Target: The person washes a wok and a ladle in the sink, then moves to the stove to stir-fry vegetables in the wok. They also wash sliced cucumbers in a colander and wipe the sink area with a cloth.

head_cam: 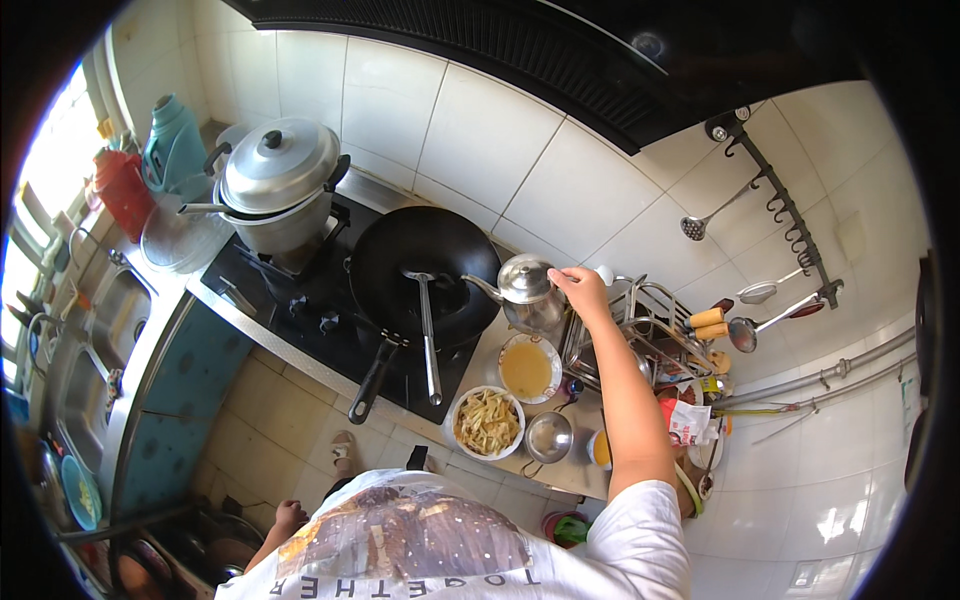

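Note:
My right hand (583, 291) grips the handle side of a small stainless steel kettle (531, 300) with a lid. Its spout reaches over the right rim of a black wok (382, 262); I cannot tell whether anything is pouring. A long-handled metal turner (429, 337) rests in the wok, its handle over the near rim. Below the kettle are a bowl of yellowish liquid (526, 369) and a white bowl of pale sliced food (487, 424). My left hand (291, 516) hangs low at my side, fingers loosely curled, with no object seen in it.
A large lidded aluminium pot (277, 180) stands on the other burner of the black gas hob (262, 296). Right of the kettle is a metal rack (637, 322); a small metal bowl (549, 437) sits near the counter edge. The range hood (465, 52) overhangs; a sink (112, 322) is left.

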`<state>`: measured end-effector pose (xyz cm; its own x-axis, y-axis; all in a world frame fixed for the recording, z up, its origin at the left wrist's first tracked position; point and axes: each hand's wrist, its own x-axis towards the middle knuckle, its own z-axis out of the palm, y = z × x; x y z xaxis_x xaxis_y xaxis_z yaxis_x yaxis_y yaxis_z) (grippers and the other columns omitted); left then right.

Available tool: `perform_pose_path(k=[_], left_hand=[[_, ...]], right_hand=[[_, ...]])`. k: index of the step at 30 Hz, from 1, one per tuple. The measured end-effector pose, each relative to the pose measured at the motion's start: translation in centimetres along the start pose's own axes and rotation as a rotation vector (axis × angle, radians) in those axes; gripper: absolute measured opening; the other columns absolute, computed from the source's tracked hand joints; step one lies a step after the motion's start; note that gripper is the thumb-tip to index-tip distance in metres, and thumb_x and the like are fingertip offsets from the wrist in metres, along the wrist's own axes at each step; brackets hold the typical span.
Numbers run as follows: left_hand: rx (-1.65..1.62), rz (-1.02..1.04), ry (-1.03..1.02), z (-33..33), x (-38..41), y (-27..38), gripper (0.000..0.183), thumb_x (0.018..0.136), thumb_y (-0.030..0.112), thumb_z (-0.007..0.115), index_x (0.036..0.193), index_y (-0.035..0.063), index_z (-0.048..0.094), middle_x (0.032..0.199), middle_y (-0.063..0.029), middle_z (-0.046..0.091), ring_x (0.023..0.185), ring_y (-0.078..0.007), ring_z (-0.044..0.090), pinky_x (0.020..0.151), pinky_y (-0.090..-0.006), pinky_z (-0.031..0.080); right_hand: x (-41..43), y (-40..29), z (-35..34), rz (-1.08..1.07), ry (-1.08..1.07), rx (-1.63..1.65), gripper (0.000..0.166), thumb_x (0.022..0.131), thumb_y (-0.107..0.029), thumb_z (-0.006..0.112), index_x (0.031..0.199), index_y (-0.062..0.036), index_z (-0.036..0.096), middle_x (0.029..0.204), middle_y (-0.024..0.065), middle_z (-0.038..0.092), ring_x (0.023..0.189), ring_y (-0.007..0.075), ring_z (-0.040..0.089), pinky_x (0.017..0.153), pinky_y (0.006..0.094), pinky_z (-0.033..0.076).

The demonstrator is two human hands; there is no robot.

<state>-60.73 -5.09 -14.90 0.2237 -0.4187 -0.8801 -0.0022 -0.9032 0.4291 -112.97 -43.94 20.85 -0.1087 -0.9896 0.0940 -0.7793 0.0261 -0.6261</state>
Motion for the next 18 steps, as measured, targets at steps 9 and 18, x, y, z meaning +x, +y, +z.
perform_pose_path(k=[9,18], left_hand=[[0.021,0.079,-0.02,0.6,-0.6,3.3,0.025,0.083,0.017,0.043,0.106,0.0089,0.046,0.077,-0.0103,0.056,0.06,-0.0219,0.058,0.05,-0.0332,0.046],[-0.099,0.05,0.009,0.7,-1.2,3.1,0.023,0.081,0.009,0.044,0.102,0.0012,0.046,0.068,-0.0093,0.05,0.053,-0.0203,0.052,0.045,-0.0324,0.044]], right_hand=[[-1.4,6.2,0.7,0.189,0.085,0.669,0.022,0.077,-0.026,0.063,0.075,-0.0039,0.063,0.071,-0.0037,0.056,0.057,0.0033,0.042,0.05,0.0193,0.033],[-2.5,8.0,-0.3,0.101,0.097,0.427,0.03,0.075,-0.028,0.065,0.081,0.0012,0.064,0.07,0.0022,0.062,0.063,0.0088,0.054,0.06,0.0231,0.041]])
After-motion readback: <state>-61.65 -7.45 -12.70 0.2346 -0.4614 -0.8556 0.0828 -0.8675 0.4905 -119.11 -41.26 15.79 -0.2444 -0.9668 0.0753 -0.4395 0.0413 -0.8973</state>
